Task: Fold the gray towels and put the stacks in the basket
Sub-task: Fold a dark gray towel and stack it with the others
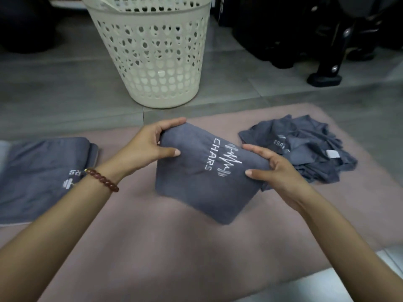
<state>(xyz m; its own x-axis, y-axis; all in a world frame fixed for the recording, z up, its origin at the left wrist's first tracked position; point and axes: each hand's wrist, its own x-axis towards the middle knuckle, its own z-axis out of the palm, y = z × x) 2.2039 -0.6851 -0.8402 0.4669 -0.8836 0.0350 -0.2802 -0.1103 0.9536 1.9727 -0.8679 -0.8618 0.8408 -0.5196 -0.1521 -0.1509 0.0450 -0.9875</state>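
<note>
Gray floor tiles (54, 101) run across the far half of the view, and a dusty-pink mat (174, 247) covers the near half. At the mat's far edge a cream basket (152, 62) with a perforated wall stands upright on the tiles. What lies inside it cannot be told from this angle.

Over the middle of the mat, both hands hold one folded gray towel (196, 188), its white "CHARS" logo facing up. The left hand (148, 144) grips the towel's far left corner, thumb pressed on the top face and fingers curled round the edge behind. The right hand (277, 171) pinches the right edge, thumb on top and fingers wrapped under. The towel sits at a slant, and its near corner is blurred (so whether it touches the mat cannot be told).

A stack of folded gray towels (39, 171) lies flat at the mat's left edge, well apart from the held one. A loose pile of crumpled gray towels (309, 149) lies on the mat's right side, just beside the right hand.

A brown beaded bracelet (102, 178) circles the left wrist. Dark equipment (305, 29) with a black foot (325, 77) stands on the tiles at the far right.
</note>
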